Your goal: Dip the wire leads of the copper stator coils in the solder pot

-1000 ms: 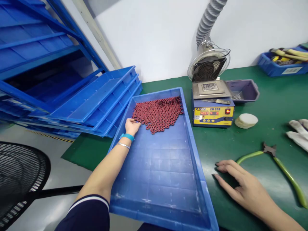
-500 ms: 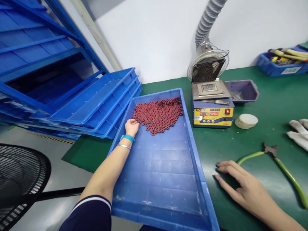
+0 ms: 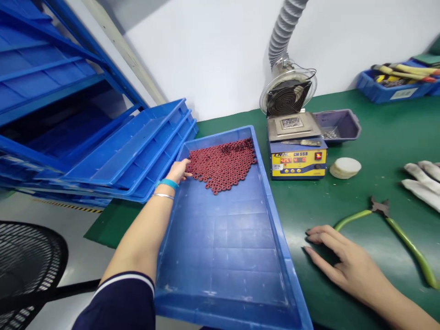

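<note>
A large blue tray (image 3: 240,243) lies on the green table in front of me. Small round red-and-black parts (image 3: 223,167) are packed together at its far end, some heaped along the back wall. My left hand (image 3: 178,170) is at the tray's left wall, beside the parts; its fingers are bent close together over the rim, partly hidden. To the right of the tray, my right hand (image 3: 338,256) rests on the table, thumb and fingers apart and holding nothing. It is close to green-handled cutting pliers (image 3: 380,206), which lie with their handles spread.
Beyond the tray's right side stands a solder pot (image 3: 297,158) under an exhaust hose (image 3: 287,30). Around it are a purple bin (image 3: 338,124), a white round pad (image 3: 345,167), gloves (image 3: 424,181) and a tool bin (image 3: 385,91). Stacked blue trays (image 3: 137,151) and a fan (image 3: 30,270) are leftward.
My left hand has moved slightly left, from the edge of the parts to the tray's wall. The view has shifted a little; my right hand keeps its place.
</note>
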The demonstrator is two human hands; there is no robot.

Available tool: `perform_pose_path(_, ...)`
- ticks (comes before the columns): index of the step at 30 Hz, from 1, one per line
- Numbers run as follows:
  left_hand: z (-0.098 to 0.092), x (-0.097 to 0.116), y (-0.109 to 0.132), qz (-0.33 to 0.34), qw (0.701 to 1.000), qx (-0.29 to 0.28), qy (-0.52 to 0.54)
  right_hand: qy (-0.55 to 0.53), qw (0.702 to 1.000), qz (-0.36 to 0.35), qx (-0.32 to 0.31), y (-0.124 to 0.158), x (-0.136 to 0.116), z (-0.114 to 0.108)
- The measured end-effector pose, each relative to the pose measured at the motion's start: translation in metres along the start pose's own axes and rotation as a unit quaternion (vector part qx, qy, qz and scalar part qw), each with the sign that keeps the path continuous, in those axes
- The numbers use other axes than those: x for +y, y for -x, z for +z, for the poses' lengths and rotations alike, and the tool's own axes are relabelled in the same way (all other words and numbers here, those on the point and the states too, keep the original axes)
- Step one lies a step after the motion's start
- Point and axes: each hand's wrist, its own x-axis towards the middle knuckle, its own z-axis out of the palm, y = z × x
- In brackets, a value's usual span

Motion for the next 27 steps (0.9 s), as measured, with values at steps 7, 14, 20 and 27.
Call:
perform_pose_path(7, -0.001, 0.036, -0.027, -0.092, 0.994, -0.049, -0.015, -0.005, 1.000, 0.010, -0.011, 0.005, 0.005, 0.002)
perform_pose_path(14, 0.000, 0.040, -0.021, -0.104, 0.993, -0.061, 0.000, 0.008, 1.000, 0.004, -0.003, 0.004, 0.005, 0.003)
perform_pose_path(20, -0.005, 0.044, -0.010, -0.092, 0.992, -0.080, 0.020, 0.015, 1.000, 0.001, 0.002, 0.004, 0.004, 0.002)
perform_pose_path(27, -0.021, 0.038, 0.013, -0.040, 0.996, -0.055, -0.062, 0.001, 1.000, 0.016, -0.011, 0.007, 0.005, 0.005)
